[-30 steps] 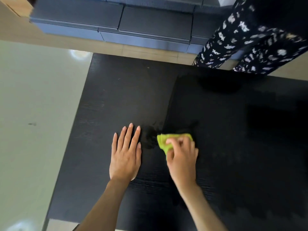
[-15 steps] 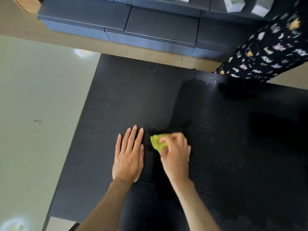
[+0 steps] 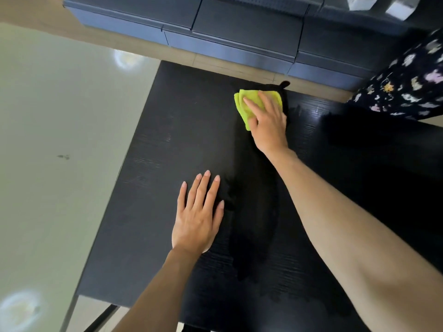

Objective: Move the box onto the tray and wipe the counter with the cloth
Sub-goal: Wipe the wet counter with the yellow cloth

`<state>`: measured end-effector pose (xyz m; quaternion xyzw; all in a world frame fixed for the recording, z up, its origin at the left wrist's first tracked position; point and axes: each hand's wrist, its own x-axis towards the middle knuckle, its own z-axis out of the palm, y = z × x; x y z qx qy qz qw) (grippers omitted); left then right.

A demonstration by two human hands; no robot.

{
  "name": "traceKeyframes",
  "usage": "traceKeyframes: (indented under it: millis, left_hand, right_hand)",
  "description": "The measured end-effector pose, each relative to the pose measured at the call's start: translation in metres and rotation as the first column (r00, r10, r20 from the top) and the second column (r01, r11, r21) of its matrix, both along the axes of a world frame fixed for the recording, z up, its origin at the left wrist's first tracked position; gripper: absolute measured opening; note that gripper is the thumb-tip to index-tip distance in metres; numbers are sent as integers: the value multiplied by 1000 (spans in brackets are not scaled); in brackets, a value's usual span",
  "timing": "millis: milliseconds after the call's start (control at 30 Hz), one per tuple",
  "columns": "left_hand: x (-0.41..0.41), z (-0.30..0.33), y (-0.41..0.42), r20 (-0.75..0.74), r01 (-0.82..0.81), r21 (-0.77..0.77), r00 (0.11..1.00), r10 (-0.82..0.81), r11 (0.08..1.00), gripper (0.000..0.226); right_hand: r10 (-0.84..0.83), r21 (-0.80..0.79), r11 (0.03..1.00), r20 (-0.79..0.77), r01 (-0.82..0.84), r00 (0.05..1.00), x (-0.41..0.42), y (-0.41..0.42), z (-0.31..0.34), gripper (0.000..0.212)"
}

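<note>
A folded yellow-green cloth (image 3: 247,105) lies near the far edge of the black counter (image 3: 167,144). My right hand (image 3: 268,123) presses flat on the cloth, arm stretched forward. My left hand (image 3: 199,216) rests flat on the counter nearer to me, fingers spread, holding nothing. A darker wet streak runs from near my left hand up to the cloth. Neither box nor tray is in view.
Dark grey drawer units (image 3: 239,27) stand beyond the counter's far edge. A person in dark patterned clothing (image 3: 407,92) stands at the far right corner. Pale glossy floor (image 3: 60,140) lies to the left of the counter's left edge.
My right hand has pushed the cloth away from me, from beside my left hand to the counter's far edge. My left hand stays flat in place.
</note>
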<state>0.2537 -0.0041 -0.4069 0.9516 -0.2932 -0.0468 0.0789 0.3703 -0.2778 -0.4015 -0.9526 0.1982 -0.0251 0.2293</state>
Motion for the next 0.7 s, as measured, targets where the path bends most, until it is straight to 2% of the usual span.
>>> traceKeyframes:
  millis: [167,333,533,600,700]
  left_hand:
    - [0,4,-1,0,4,-76,1000,-4,997,61]
    - [-1,10,1,-88,-42,-237,996,22,971,59]
    - [-8,25,17,-300,-271,-486,945,132,831,57]
    - [-19,28,32,-344,-321,-489,925,159,812,56]
    - [-47,30,60,-321,-291,-449,935,151,845,55]
  right_hand:
    - [57,19,998,-14,-56,998,-45,34,4,57]
    - [77,-4,997,-37,-78,996,-122,97,8,54]
    - [70,-81,994,-79,-76,994,-222,176,11,62]
    - [69,-104,992,-67,-75,995,-254,199,10,61]
    - [32,-130,990,-104,-45,994,-291,231,12,61]
